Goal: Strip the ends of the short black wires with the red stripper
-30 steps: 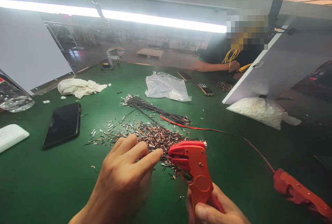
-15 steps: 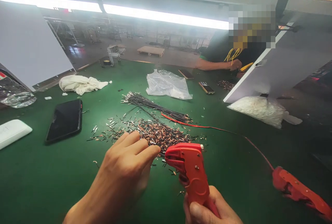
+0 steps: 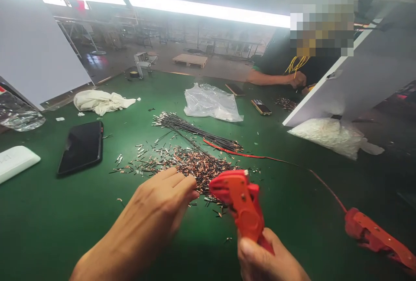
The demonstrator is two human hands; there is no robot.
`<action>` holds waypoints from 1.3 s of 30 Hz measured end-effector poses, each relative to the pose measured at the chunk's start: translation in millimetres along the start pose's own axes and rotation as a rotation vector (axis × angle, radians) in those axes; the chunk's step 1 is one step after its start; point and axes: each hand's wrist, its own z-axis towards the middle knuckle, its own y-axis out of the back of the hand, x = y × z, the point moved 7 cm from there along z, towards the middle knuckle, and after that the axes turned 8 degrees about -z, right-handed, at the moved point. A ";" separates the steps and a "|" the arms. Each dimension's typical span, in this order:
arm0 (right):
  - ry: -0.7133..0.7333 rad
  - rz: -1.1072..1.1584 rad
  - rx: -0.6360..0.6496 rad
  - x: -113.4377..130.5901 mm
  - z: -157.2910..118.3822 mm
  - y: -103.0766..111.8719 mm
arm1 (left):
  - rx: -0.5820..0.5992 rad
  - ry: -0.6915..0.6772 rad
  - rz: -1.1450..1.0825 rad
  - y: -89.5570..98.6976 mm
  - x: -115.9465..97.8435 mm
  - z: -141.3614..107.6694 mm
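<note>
Marking the white case (image 3: 19, 161), well left of the pile of wire offcuts (image 3: 198, 165), are faint characters too small to read; the keys on the keypad phone (image 3: 261, 107), beyond the pile and to its right, are equally illegible. The right hand (image 3: 268, 257) is wrapped round the handle of a red wire stripper (image 3: 244, 205), its head at the pile's near right edge; a 2nd red tool (image 3: 378, 235) lies farther right of the pile. The left hand (image 3: 160, 198), fingers curled in, is at the pile's near side; I cannot tell whether they pinch anything.
</note>
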 end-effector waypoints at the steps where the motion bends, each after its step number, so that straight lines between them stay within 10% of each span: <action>1: -0.012 0.075 0.015 -1.9 1.9 1.3 | 0.023 0.015 0.005 -2.1 0.9 0.3; 11: 0.071 0.267 0.291 9.2 7.8 -17.0 | -0.057 0.012 0.044 -1.6 3.9 3.5; 21: 0.366 -0.003 -0.118 41.5 2.4 13.3 | -0.218 -0.101 -0.035 0.4 -15.3 2.6; 31: 0.381 0.425 -0.018 49.8 7.1 14.0 | -0.153 -0.242 0.080 -24.0 -24.1 2.3; 39: 0.491 0.337 0.048 49.6 5.1 6.6 | 0.009 -0.145 -0.018 -45.2 -18.8 -2.8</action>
